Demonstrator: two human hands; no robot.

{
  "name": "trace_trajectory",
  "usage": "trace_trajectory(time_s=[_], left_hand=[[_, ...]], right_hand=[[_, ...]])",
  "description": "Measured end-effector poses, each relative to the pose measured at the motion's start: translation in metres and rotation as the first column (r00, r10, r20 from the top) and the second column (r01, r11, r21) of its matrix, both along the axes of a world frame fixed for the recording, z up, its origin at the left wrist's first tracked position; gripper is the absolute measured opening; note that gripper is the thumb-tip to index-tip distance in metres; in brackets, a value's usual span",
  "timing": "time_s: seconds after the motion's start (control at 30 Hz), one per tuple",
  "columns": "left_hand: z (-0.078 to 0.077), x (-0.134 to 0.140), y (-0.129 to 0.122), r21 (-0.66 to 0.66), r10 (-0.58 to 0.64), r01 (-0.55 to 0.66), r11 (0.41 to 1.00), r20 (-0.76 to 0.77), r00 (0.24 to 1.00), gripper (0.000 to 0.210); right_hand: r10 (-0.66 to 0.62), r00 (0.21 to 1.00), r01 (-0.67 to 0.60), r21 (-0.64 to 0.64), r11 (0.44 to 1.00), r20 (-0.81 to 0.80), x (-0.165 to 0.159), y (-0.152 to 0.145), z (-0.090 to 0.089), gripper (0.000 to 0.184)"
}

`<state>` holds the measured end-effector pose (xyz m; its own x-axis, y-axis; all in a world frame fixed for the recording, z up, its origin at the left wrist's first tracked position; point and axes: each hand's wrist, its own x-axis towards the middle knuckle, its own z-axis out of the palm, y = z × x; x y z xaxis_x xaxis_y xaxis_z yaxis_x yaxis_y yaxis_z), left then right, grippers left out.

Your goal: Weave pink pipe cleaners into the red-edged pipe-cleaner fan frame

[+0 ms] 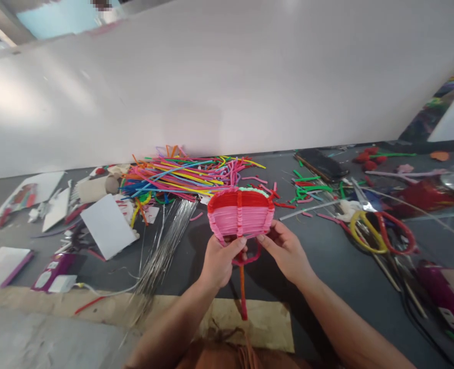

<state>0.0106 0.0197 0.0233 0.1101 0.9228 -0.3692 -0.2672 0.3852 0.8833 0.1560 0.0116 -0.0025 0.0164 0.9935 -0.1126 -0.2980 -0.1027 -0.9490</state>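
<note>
Between my hands, above the table's near edge, is a pink and red pipe-cleaner basket shape (226, 221) with a pale green strip along its top rim. A ribbed strip runs down its middle, and an orange-red stem (243, 294) hangs below. My left hand (222, 259) grips its lower left, thumb pressed near the middle strip. My right hand (286, 251) pinches the lower right edge between thumb and fingers. A dark pink loop (256, 251) shows under the body, between the hands. Some fingertips are hidden behind the piece.
Behind lies a heap of coloured pipe cleaners (181, 174); a bundle of thin wires (169, 246) is at left. Scissors (380, 233), a dark phone (321, 165) and a red can (422, 197) lie right. Green cut pieces (307, 192) are scattered nearby. A white panel (250, 77) stands behind.
</note>
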Motion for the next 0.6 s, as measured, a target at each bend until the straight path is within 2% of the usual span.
trace_trajectory(time_s=[0.17, 0.33, 0.6], left_hand=[[-0.0025, 0.0018, -0.0017, 0.03, -0.013, 0.013, 0.999, -0.022, 1.0, 0.021], [-0.0026, 0.0, -0.0022, 0.092, -0.094, 0.096, 0.991, -0.022, 0.995, 0.019], [-0.009, -0.0027, -0.0027, 0.001, -0.028, 0.028, 1.0, 0.013, 1.0, 0.023]], right_hand=[[-0.046, 0.999, 0.046, -0.001, 0.999, 0.01, -0.0005, 0.0001, 0.0014, 0.023], [-0.07, 0.996, 0.07, -0.007, 0.998, -0.057, -0.0007, 0.0012, 0.0006, 0.022], [-0.062, 0.997, 0.062, -0.012, 0.998, -0.052, 0.0004, 0.0013, -0.0002, 0.022]])
